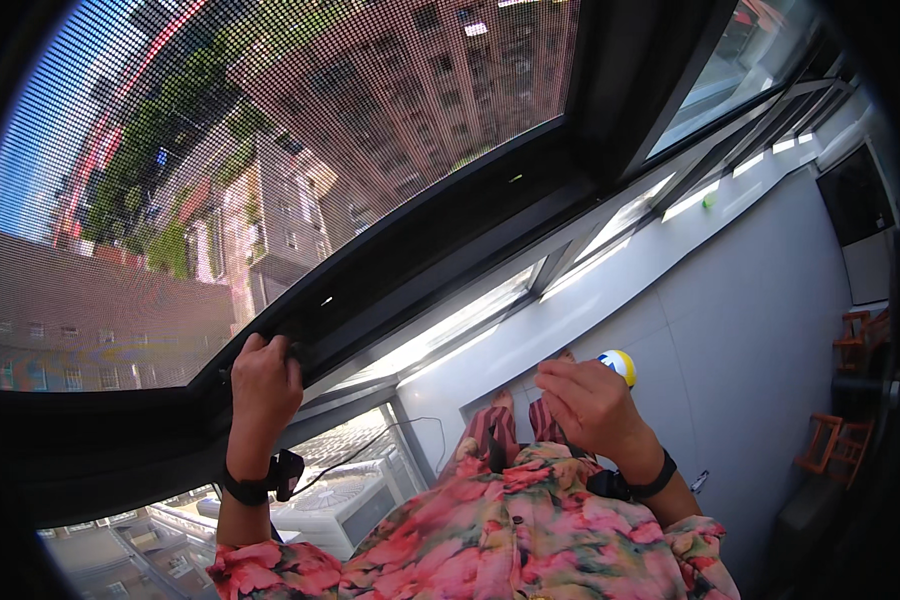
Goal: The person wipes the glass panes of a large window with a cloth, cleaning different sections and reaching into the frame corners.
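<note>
My left hand (266, 382) is raised at the dark window frame (390, 277), its fingers curled onto the lower left corner. What the fingertips press on there is hidden behind the hand. Above it, a mesh insect screen (270, 150) fills the frame, with buildings and trees showing through. My right hand (596, 409) hangs in the air before my body, apart from the window. Its fingers are bent together towards the thumb, and whether anything small sits between them cannot be seen. Both wrists carry a black strap with a small device.
A white, yellow and blue ball (618, 367) lies on the pale tiled floor (727, 315) by my feet. Wooden stools (832, 442) stand at the right. A white ledge (607, 270) runs below the windows, with a green object (709, 200) on it. Outside is an air-conditioner unit (345, 502).
</note>
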### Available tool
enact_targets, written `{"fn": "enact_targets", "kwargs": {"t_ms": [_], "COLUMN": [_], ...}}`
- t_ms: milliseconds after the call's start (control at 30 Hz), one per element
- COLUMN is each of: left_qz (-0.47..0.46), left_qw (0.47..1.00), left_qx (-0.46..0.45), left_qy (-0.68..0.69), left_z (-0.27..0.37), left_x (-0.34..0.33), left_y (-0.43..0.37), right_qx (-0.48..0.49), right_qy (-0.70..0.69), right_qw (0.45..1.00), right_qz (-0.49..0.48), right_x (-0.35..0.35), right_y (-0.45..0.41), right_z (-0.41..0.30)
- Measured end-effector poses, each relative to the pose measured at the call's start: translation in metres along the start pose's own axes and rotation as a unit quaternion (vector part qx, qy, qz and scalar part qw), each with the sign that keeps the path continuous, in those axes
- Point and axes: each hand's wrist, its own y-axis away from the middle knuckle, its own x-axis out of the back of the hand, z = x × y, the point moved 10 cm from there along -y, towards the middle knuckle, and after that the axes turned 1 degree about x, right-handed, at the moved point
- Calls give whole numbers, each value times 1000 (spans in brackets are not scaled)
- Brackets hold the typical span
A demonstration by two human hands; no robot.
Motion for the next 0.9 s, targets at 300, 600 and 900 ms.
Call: {"fn": "enact_targets", "kwargs": {"t_ms": [300, 600, 900], "left_qz": [-38, -50, -13], "left_qw": [992, 978, 943], "left_qx": [-115, -202, -291], "left_qy": [24, 29, 161], "left_z": [95, 193, 242], "left_x": [-6, -26, -27], "left_y": [-50, -108, -143], "right_qx": [0, -17, 14], "right_qy": [-8, -5, 26], "right_qw": [1000, 1000, 994], "right_qz": [9, 13, 104], "right_x": [12, 22, 60], "right_y": [-7, 3, -58], "right_z": [7, 29, 41]}}
